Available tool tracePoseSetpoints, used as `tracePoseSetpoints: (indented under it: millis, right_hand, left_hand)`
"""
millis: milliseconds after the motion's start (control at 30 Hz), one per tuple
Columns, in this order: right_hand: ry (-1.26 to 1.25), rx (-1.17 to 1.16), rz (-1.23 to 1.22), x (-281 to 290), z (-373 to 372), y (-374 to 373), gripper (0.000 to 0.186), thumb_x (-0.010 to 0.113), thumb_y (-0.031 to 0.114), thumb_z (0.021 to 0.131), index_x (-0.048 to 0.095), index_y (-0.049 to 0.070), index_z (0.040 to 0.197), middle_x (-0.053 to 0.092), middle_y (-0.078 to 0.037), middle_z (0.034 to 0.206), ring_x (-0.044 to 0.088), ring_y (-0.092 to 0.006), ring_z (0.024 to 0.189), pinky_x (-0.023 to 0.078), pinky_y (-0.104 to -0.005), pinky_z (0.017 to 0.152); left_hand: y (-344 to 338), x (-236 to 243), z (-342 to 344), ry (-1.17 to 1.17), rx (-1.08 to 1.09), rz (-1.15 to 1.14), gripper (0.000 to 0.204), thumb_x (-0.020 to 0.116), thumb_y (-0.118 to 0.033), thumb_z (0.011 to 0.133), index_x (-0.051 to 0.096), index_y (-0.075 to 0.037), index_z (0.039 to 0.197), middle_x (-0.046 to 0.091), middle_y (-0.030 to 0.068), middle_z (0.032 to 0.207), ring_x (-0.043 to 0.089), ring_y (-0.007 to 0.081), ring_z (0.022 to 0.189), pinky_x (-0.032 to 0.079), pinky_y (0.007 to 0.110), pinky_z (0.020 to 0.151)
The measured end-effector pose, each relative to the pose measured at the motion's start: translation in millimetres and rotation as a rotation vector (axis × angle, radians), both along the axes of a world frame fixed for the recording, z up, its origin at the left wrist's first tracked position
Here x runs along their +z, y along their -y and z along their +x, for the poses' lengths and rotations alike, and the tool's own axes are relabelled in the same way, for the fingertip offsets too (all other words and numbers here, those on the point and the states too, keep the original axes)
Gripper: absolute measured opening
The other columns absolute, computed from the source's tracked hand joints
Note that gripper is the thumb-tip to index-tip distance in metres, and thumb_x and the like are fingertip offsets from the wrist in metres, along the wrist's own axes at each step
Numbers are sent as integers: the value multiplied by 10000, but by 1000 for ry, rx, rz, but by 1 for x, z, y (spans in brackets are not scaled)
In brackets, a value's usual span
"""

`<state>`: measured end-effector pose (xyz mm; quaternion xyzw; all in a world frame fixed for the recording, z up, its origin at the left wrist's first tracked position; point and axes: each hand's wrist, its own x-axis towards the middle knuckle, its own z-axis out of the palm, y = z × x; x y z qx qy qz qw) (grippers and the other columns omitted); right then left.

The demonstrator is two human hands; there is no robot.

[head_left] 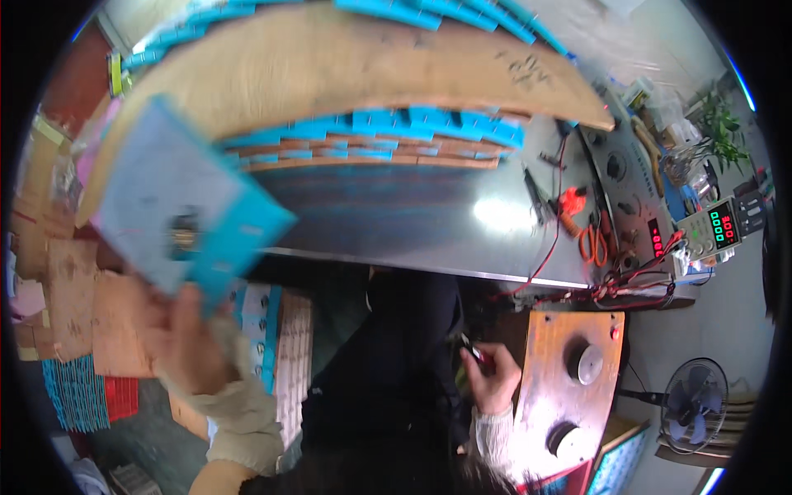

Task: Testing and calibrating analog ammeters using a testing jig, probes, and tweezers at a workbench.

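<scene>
In my left hand [190, 338], raised at the left, is a flat square board [157, 190], pale grey with a bright blue band along one side and a small dark and brass-coloured part on it. The board is blurred and tilted. My fingers grip its lower corner. My right hand [491, 371] is low at the right, beside my dark-clothed leg, closed round a small black and red tool [470, 351] whose type I cannot make out.
A metal bench [379, 214] carries blue-piece stacks [379, 124], curved wooden board [371, 66], pliers [535, 196], orange scissors [592, 246] and wired instruments [714, 227]. Cardboard [70, 289] lies left. A metal box with two knobs [569, 322] and a fan [693, 396] stand right.
</scene>
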<state>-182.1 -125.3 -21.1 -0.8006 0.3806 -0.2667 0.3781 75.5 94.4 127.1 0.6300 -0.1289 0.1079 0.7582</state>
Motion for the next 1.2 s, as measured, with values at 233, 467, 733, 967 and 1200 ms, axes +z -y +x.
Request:
tracePoseSetpoints:
  millis: [233,467,733,967,1200]
  right_hand:
    - [330,344,-86,51,51,-36,224,797,-45,736,657,-10,907,593,-96,696,581,-227,567,449,-313,521]
    - [210,361,-73,47,78,-45,282,782,-84,680,650,-26,922,601,-102,721,619,-259,607,491,-320,558]
    - [348,160,400,33,59,-53,277,770,-55,827,608,-7,1046,631,-61,964,632,-100,817,514,-236,688]
    - [293,169,224,36,44,-26,198,792,-73,790,635,-21,899,666,-93,860,636,-137,742,515,-250,669]
    - [187,126,7,39,53,-25,189,825,-49,750,664,-33,847,659,-104,777,651,-190,687,520,-290,618]
  left_hand:
    - [62,-84,-39,-656,-802,-64,448,574,-146,1006,385,19,1376,716,182,961,693,202,731,524,287,631]
    - [70,-111,-61,-479,-744,-70,386,597,-141,1010,362,3,1282,717,158,1001,676,139,840,510,256,701]
    - [71,-117,-48,-640,-831,-32,406,645,-172,977,397,-36,1269,723,141,980,671,152,814,517,282,678]
    - [77,-116,-50,-645,-814,37,404,647,-191,970,412,-38,1261,726,137,951,677,164,779,513,281,659]
    - [85,-113,-61,-571,-851,33,412,635,-183,976,409,-28,1284,722,157,988,678,173,788,507,280,680]
